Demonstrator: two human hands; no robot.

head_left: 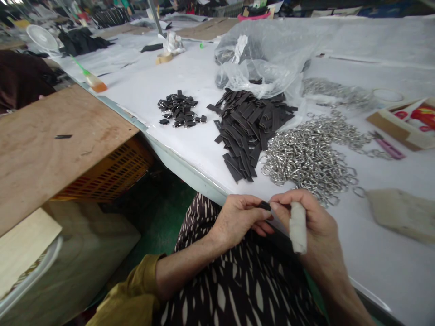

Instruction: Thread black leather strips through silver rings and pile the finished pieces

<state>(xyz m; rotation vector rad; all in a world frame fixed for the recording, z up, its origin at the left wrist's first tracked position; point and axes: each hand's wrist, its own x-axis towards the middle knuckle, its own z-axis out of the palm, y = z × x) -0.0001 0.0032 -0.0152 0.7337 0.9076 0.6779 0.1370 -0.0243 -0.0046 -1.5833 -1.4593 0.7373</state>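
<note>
At the table's near edge, my left hand [243,217] pinches a small black strip [264,206] between thumb and fingers. My right hand [306,217] is closed close beside it, its thumb and index finger at the strip's other end. A whitish wrap [298,228] covers one finger of my right hand. Whether a ring sits in the strip is too small to tell. Beyond my hands lie a heap of black strips [249,122] and a heap of silver metal rings [309,154]. Farther left is a small pile of black pieces with rings [181,108].
Clear plastic bags [268,59] lie behind the strips. At the right are a cardboard box [404,124], a pink-handled tool [389,147] and a beige block [401,213]. A glue bottle [95,83] and a wooden board [61,145] are at the left.
</note>
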